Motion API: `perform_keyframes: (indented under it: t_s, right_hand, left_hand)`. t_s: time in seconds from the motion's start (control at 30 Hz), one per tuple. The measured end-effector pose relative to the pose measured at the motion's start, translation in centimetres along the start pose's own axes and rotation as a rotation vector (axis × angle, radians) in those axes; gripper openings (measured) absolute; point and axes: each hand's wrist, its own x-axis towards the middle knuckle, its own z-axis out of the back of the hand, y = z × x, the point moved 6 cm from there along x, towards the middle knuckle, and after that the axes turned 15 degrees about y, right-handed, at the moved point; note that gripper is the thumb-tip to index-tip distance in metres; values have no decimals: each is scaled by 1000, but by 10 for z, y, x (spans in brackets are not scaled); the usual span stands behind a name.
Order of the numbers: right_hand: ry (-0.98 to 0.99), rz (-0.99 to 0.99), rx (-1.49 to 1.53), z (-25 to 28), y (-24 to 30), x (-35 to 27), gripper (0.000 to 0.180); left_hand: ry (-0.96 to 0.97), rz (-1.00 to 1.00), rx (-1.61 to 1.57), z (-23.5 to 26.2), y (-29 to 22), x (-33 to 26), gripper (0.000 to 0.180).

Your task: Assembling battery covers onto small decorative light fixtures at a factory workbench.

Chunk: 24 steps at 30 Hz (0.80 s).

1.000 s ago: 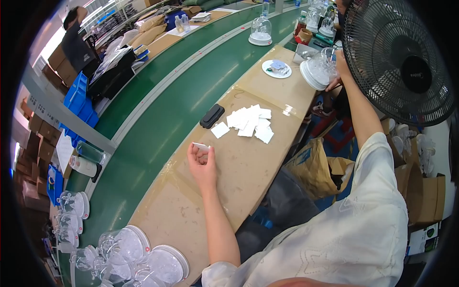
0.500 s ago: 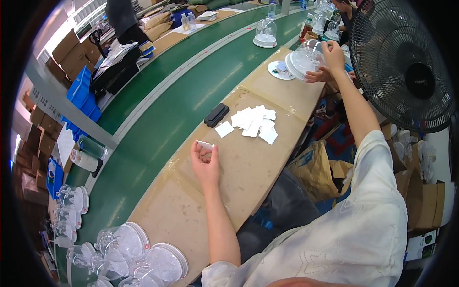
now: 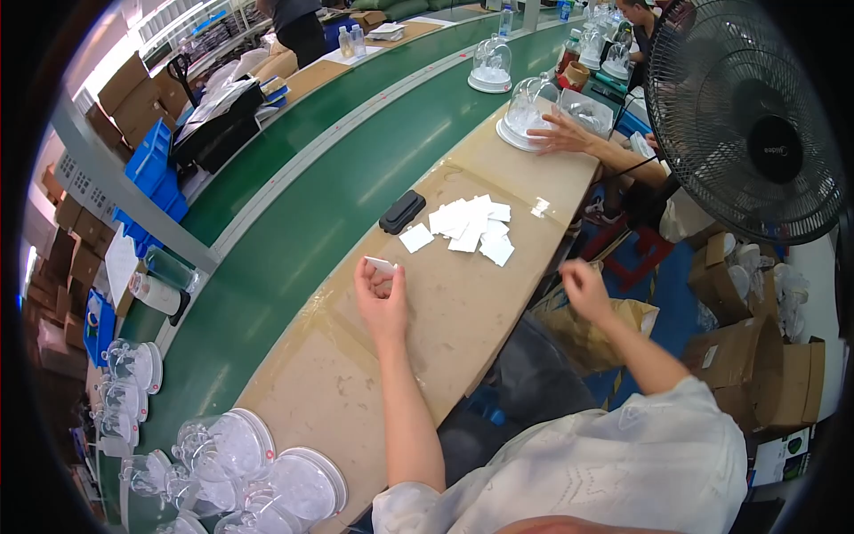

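My left hand (image 3: 382, 298) is raised over the brown tabletop (image 3: 454, 329), its fingers and thumb pinching a small flat white card (image 3: 381, 265). Beyond it lies a loose pile of white square cards (image 3: 471, 222), beside a black oblong case (image 3: 403, 213). My right hand (image 3: 587, 292) is past the table's right edge, fingers curled together; whatever they may hold is too small to see. At the table's far end, another person's hand (image 3: 565, 133) touches a clear dome on a white base (image 3: 527, 120).
Several clear domes (image 3: 307, 485) lie on their sides at the near left. A green conveyor (image 3: 294, 254) curves along the table's left. A black fan (image 3: 756, 133) stands at the right, above cardboard boxes (image 3: 734, 360). A yellow bag (image 3: 614, 329) sits below the table edge.
My right hand has let go of the dome and drawn back toward me. The dome now stands upright on the far table end by the other person's hand. My left hand stays put with the card.
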Motion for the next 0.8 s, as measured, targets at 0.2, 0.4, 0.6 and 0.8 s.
perform_keyframes:
  t_s: [0.2, 0.4, 0.6, 0.8]
  right_hand:
    - [148, -307, 148, -48, -51, -139, 12]
    - [-49, -481, 78, -40, -61, -172, 14]
    - [-201, -488, -107, -29, -46, -194, 13]
    - [-265, -509, -146, -23, 0, -229, 10]
  left_hand:
    - [-1, 6, 30, 2, -3, -2, 58]
    - [-6, -28, 6, 3, -6, -3, 59]
    - [-49, -72, -95, 3, -2, -1, 61]
    - [-66, -72, -140, -3, -5, -2, 63]
